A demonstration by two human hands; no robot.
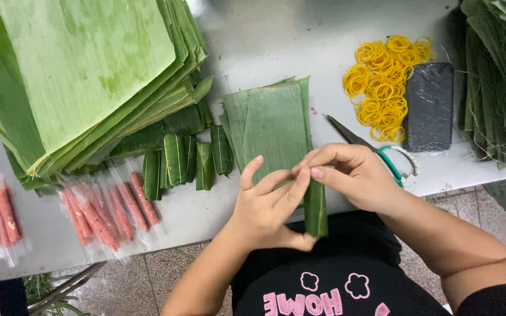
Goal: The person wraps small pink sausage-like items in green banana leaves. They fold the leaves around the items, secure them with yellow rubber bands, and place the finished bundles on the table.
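At far left on the grey tabletop [276, 35] lie clear plastic-wrapped pink sausage sticks [109, 213]: approx 3 in the edge group, approx 5–6 in the next, exact count hard to tell thru the film. Above them sits 1 big stack of flat cut green banana leaves [83, 76], and just right of it, 5 finished small green leaf-wrapped rolls [185, 161] side by side. Next, 1 pile of narrower pale-green leaf strips [270, 120], w/ the long green leaf-wrapped roll [315, 208] being worked at its near end, over the table edge. Left hand [267, 208] is curled round the roll's lower part, thumb up, fingers pressing the fold; right hand [352, 175] pinches the top w/ fingertips closed. To do it well, I'd judge: keep the wrap tight, fold edges flat, don't let go till it's secured. Further right: 1 pair of teal-handled scissors [376, 149], a heap of yellow rubber bands [385, 79] (dozens, uncountable), 1 black phone [430, 105], 1 more leaf pile [499, 76].
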